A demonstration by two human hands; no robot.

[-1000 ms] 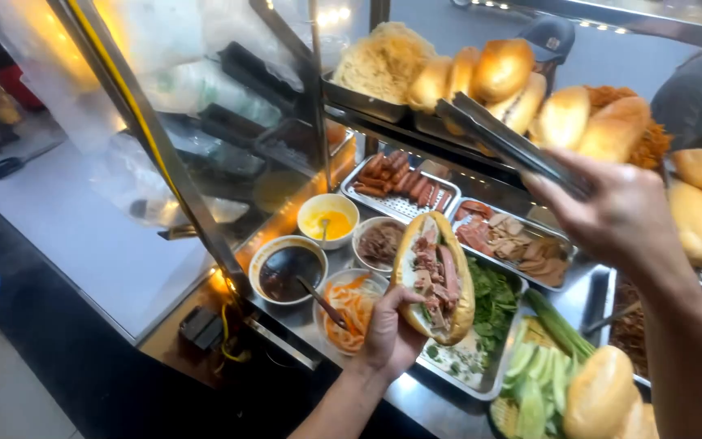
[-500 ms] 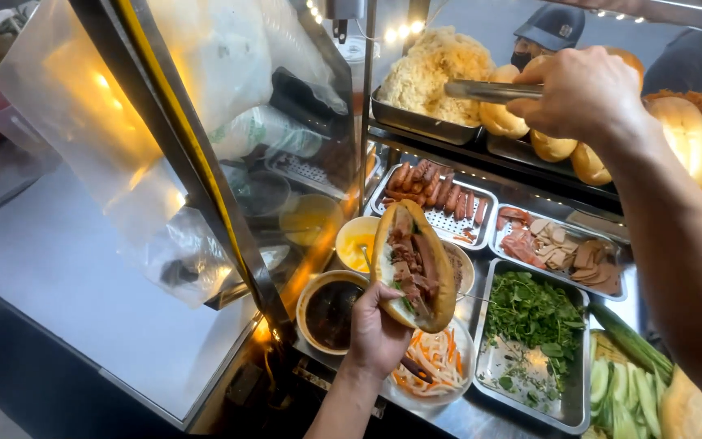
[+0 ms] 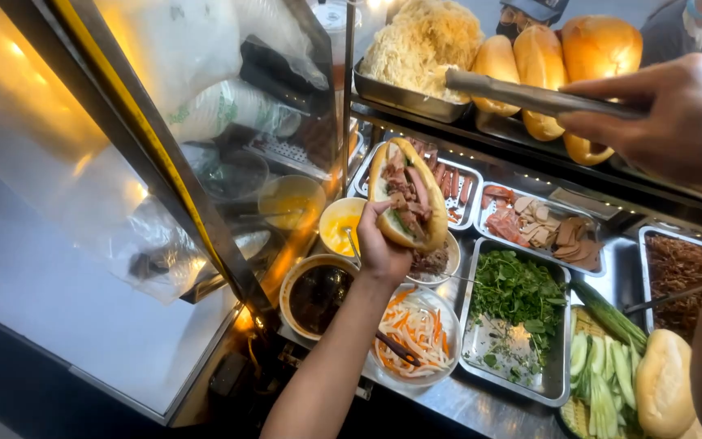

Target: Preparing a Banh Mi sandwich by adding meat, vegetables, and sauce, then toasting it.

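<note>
The left hand [image 3: 383, 244] has its grip closed under an open meat-filled baguette [image 3: 406, 193] held above the counter's topping trays, while the right hand [image 3: 676, 114], at two o'clock, pinches metal tongs [image 3: 530, 96] near-shut toward the shredded-floss tray [image 3: 416, 49], so filling is judged under way.

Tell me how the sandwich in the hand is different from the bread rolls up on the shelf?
The sandwich is split open and stuffed with meat; the bread rolls are whole and plain. The sandwich is held in the left hand; the rolls stand in a row on the shelf, untouched. The right hand holds tongs near them. Both have golden crusts.
</note>
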